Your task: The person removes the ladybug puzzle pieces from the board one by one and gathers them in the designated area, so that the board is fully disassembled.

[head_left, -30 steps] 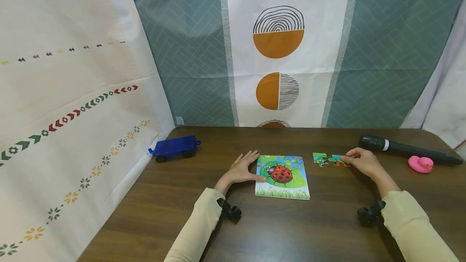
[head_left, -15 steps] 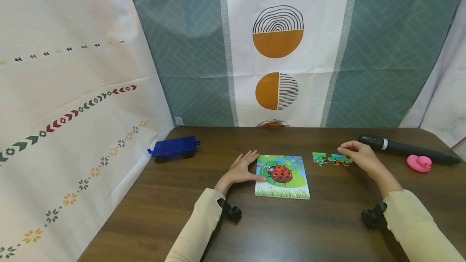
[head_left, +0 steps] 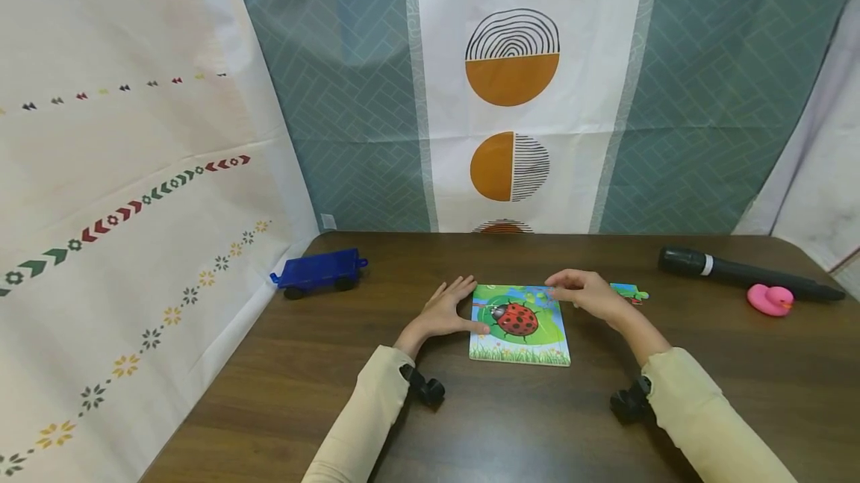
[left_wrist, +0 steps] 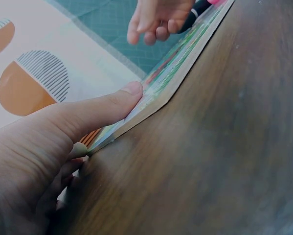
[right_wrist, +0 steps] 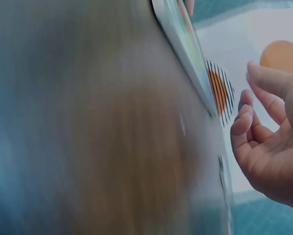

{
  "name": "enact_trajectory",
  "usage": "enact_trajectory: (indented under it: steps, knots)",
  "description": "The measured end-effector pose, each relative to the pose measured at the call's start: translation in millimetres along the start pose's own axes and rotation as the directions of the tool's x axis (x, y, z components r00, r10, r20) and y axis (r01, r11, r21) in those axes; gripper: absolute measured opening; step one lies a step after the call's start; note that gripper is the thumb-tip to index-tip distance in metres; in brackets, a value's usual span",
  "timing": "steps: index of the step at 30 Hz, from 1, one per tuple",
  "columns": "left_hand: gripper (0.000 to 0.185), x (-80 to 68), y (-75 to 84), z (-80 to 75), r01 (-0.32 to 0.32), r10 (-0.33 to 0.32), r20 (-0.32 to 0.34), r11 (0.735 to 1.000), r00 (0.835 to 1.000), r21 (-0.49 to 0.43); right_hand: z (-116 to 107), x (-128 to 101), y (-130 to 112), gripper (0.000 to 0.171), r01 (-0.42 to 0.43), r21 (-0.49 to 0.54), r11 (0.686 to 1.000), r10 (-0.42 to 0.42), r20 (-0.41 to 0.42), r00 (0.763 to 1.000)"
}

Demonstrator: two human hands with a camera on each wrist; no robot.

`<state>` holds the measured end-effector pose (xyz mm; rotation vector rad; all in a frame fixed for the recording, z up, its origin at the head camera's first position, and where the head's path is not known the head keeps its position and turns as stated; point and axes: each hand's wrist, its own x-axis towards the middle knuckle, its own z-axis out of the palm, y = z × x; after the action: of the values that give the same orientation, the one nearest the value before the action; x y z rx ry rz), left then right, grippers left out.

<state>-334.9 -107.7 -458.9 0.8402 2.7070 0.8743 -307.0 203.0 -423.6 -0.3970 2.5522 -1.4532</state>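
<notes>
A ladybird picture puzzle board lies flat on the dark wooden table. My left hand rests open on the table at the board's left edge, thumb pressed against that edge. My right hand hovers over the board's upper right corner with loosely curled fingers and an empty palm. Loose puzzle pieces lie just right of that hand, partly hidden behind it. The left wrist view shows the right hand's fingers above the board's far end.
A blue toy wagon stands at the table's left back. A black microphone and a pink rubber duck lie at the right back. Patterned curtains close in the left side and the back.
My right hand let go of the loose pieces and moved left to the board's upper right corner. The left hand and the board stayed put.
</notes>
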Motion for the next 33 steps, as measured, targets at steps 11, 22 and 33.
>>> enact_trajectory:
  steps: [11,22,33]
  knots:
    - [0.096,-2.4,0.1,3.1,0.006,-0.006,-0.004,1.0,1.0,-0.004,24.6,8.7,1.9,0.037,0.044,-0.042,0.998,-0.041,0.083,0.996]
    - [0.095,-1.1,1.4,3.1,-0.001,0.001,0.0,1.0,1.0,0.0,27.2,9.2,7.5,0.04,0.068,-0.093,0.993,-0.058,0.107,0.993]
    - [0.095,-1.8,2.3,1.0,-0.006,0.006,-0.006,1.0,1.0,0.0,27.2,9.3,4.5,0.04,0.112,-0.063,0.992,-0.101,0.153,0.983]
